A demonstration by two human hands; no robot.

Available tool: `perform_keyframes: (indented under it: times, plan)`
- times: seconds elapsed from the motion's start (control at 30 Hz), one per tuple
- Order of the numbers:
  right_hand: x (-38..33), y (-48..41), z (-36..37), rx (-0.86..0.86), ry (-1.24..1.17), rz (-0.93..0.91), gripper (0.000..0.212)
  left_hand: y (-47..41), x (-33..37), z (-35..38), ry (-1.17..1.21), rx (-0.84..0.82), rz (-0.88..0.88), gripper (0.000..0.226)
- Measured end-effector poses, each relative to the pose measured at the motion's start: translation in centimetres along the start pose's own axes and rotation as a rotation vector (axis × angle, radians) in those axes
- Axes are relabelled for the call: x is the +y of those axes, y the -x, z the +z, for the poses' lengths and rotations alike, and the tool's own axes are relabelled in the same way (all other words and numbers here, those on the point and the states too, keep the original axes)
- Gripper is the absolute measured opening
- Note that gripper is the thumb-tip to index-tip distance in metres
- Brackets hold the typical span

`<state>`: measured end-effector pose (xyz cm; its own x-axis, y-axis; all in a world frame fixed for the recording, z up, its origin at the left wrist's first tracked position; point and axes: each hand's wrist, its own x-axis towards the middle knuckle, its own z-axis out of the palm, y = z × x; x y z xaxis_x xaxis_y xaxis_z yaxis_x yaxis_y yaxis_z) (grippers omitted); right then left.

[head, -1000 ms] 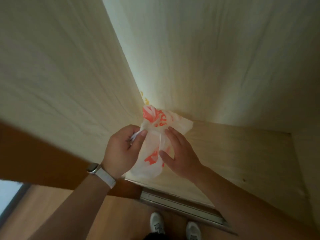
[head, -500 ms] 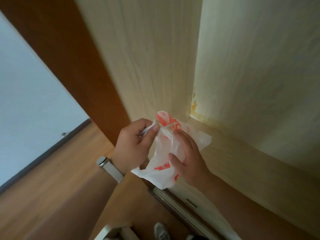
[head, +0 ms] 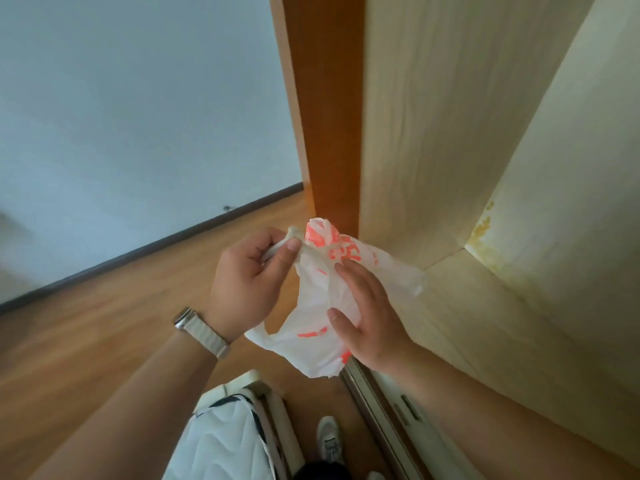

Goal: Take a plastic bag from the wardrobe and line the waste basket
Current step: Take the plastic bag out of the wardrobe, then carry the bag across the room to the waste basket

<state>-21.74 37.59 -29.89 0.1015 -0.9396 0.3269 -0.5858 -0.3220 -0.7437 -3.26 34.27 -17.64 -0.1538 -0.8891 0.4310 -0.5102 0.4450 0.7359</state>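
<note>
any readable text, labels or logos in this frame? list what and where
None can be read.
White crumpled plastic bag held by the left hand and right hand: orange-red printing, too creased and blurred to read.
Silver wristwatch with pale band: no marking visible.
Pale wood wardrobe: no labels.

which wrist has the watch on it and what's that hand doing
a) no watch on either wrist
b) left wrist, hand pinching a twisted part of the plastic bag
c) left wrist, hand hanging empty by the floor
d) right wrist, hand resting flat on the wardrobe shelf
b: the watch sits on the left wrist, and the left hand pinches a twisted strand of the white and orange plastic bag between thumb and fingers, while the right hand grips the bag's body.
</note>
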Motion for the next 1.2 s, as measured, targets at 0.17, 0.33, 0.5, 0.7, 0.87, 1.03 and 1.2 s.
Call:
perform_keyframes:
  times: [0.17, 0.33, 0.5, 0.7, 0.87, 1.03, 1.2]
  plan:
    - [-2.8, -0.1, 4.1, -0.101, -0.014, -0.122, 0.056, 3.2, -1.1, -4.8, -0.02, 0.153, -0.119, 0.016]
    - [-4.8, -1.1, 7.8, -0.166, -0.026, -0.216, 0.057, 4.6, -3.1, -7.9, -0.037, 0.217, -0.167, 0.021]
    - [-6.5, -3.6, 12.2, -0.31, -0.061, -0.268, 0.056, 4.8, -7.0, -11.2, -0.089, 0.274, -0.164, 0.018]
    - [-7.8, -9.1, 17.8, -0.454, -0.051, -0.312, 0.054, 2.5, -13.4, -15.0, -0.094, 0.337, -0.21, 0.019]
    - [-7.9, -15.7, 23.0, -0.533, 0.043, -0.321, 0.057, -0.5, -18.3, -18.5, -0.056, 0.421, -0.253, 0.026]
    - [-10.1, -21.0, 26.9, -0.519, 0.035, -0.368, 0.058, -3.1, -21.5, -21.9, -0.035, 0.48, -0.278, 0.03]
    - [-12.7, -24.3, 29.9, -0.554, -0.018, -0.41, 0.056, -4.4, -23.4, -25.1, -0.054, 0.523, -0.28, 0.038]
